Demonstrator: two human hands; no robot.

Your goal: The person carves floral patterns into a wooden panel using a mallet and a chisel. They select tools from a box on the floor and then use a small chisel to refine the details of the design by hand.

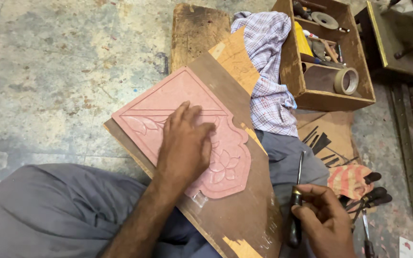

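Observation:
A pink carved panel (pixel 168 107) with leaf and flower relief lies on a brown wooden board (pixel 244 210) that rests across my lap. My left hand (pixel 185 143) lies flat on the panel's middle, fingers spread over the carving. My right hand (pixel 323 220) is at the lower right, beside the board's edge, closed around a carving chisel (pixel 296 200) with a dark handle, its thin metal blade pointing up and away from the panel.
A wooden toolbox (pixel 311 98) holding a tape roll (pixel 346 80), a disc and small tools stands at the upper right. A checked cloth (pixel 268 71) drapes beside it. Several chisels (pixel 369 196) lie on a striped cloth on the concrete floor (pixel 48 71). A wooden block (pixel 197 28) sits behind the board.

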